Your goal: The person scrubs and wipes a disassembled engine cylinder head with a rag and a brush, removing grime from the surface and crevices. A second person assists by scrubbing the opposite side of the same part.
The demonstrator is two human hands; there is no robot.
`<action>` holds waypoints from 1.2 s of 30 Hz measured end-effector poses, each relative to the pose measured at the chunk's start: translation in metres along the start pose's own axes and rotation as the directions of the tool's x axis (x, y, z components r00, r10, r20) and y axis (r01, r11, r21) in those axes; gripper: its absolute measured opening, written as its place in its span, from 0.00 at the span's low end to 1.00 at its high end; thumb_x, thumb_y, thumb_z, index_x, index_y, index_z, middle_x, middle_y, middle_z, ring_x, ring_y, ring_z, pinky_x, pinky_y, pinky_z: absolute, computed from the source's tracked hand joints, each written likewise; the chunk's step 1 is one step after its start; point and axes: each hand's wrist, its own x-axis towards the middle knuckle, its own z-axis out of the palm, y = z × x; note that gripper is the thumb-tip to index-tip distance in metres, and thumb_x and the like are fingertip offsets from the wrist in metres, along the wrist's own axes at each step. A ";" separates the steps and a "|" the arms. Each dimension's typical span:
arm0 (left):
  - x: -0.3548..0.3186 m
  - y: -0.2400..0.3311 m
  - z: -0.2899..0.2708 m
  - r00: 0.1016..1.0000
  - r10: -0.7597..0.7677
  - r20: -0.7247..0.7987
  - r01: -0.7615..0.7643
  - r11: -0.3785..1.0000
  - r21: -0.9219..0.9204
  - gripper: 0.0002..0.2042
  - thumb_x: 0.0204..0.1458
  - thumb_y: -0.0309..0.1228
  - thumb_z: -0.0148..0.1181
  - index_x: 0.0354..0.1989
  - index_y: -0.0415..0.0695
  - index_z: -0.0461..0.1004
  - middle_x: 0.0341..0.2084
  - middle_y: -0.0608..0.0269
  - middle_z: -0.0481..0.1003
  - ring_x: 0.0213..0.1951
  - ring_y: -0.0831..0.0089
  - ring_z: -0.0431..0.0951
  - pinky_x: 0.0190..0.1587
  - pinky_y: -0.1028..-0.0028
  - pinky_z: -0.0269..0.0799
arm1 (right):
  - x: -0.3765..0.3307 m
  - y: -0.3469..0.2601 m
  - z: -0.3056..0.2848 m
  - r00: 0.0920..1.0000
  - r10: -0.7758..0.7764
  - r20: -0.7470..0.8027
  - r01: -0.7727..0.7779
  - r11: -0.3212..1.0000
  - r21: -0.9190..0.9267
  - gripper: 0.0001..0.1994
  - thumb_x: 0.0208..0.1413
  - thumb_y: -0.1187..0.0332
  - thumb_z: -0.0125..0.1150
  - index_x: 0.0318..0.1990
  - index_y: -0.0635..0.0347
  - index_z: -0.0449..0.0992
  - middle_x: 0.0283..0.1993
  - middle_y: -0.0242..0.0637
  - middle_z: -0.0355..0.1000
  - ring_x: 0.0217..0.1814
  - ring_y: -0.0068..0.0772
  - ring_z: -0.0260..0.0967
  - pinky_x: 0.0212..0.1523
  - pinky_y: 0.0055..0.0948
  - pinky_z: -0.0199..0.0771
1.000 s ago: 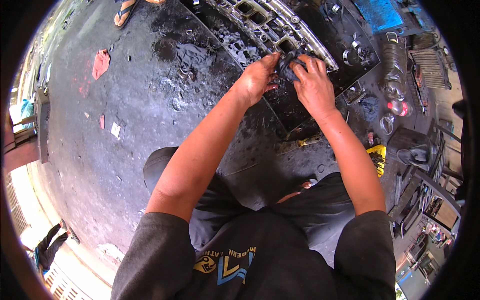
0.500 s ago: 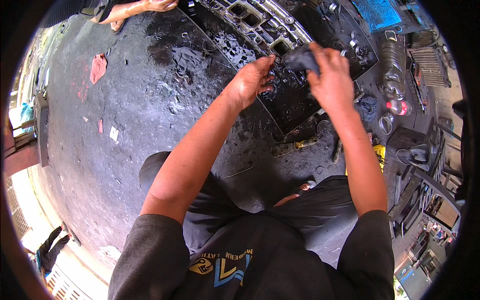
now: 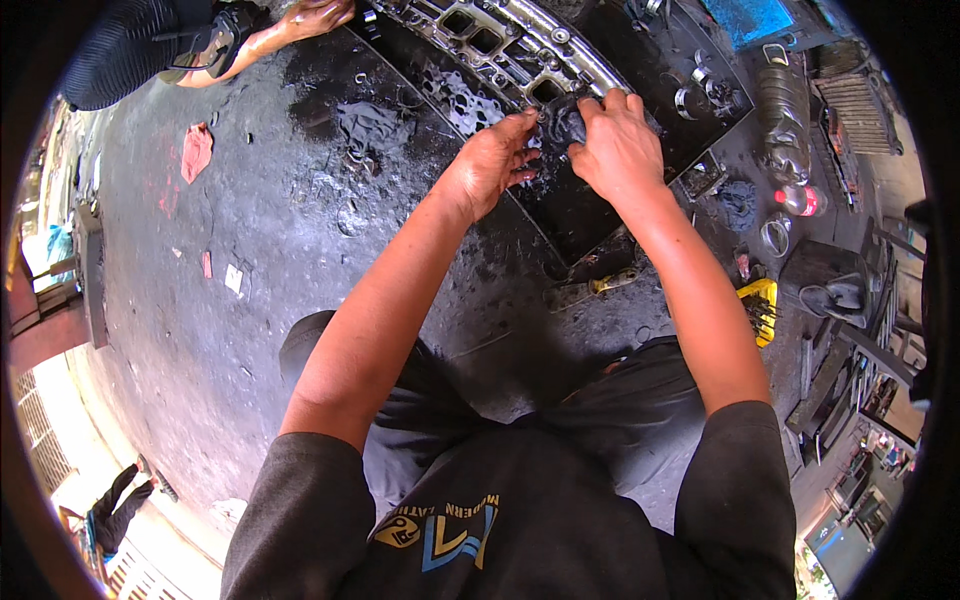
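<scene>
A small dark greasy part [image 3: 560,125] sat just above the frame's centre, over a black tray [image 3: 580,215] beside a grey metal engine casting [image 3: 500,40]. The right hand [image 3: 618,145] curled its fingers over the part, gripping it. The left hand [image 3: 490,160] pinched its near edge, arm stretched forward. Another person's hand [image 3: 310,18] rested at the upper left.

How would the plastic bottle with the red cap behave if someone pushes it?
The plastic bottle lies on its side on the dark floor, so it would probably roll. It looks thin-walled and likely light, sliding easily. The floor seems oily, so the bottle may be slippery too.
</scene>
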 end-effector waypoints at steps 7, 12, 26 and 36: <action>0.000 -0.001 0.002 1.000 0.008 -0.004 -0.008 1.000 -0.014 0.27 0.58 0.53 0.53 0.60 0.49 0.65 0.58 0.64 0.65 0.55 0.64 0.65 0.60 0.62 0.60 | -0.020 0.015 -0.016 1.000 0.008 0.023 -0.010 0.998 0.054 0.25 0.45 0.70 0.62 0.56 0.47 0.77 0.47 0.43 0.68 0.52 0.47 0.65 0.51 0.41 0.74; -0.003 0.002 0.001 1.000 -0.003 0.021 0.002 0.999 0.049 0.32 0.59 0.54 0.52 0.64 0.45 0.62 0.64 0.61 0.61 0.60 0.60 0.63 0.63 0.60 0.58 | -0.019 0.023 -0.024 1.000 0.003 -0.015 -0.001 0.994 0.112 0.23 0.45 0.70 0.63 0.54 0.44 0.79 0.46 0.41 0.68 0.52 0.45 0.65 0.49 0.38 0.74; -0.007 0.006 0.004 0.998 0.029 0.048 -0.032 0.997 0.074 0.36 0.59 0.54 0.51 0.69 0.42 0.56 0.69 0.55 0.55 0.64 0.55 0.60 0.65 0.60 0.55 | -0.020 0.040 -0.030 0.994 0.023 -0.110 0.002 0.975 0.223 0.24 0.46 0.67 0.64 0.55 0.45 0.77 0.48 0.40 0.68 0.51 0.44 0.68 0.51 0.39 0.73; -0.007 0.006 0.009 0.999 0.006 0.031 -0.008 0.998 0.065 0.32 0.60 0.52 0.50 0.66 0.43 0.59 0.66 0.59 0.59 0.59 0.60 0.64 0.62 0.61 0.59 | -0.006 0.006 0.008 0.997 -0.003 -0.071 0.008 0.998 0.068 0.23 0.45 0.65 0.65 0.52 0.59 0.77 0.50 0.45 0.67 0.56 0.47 0.65 0.54 0.39 0.74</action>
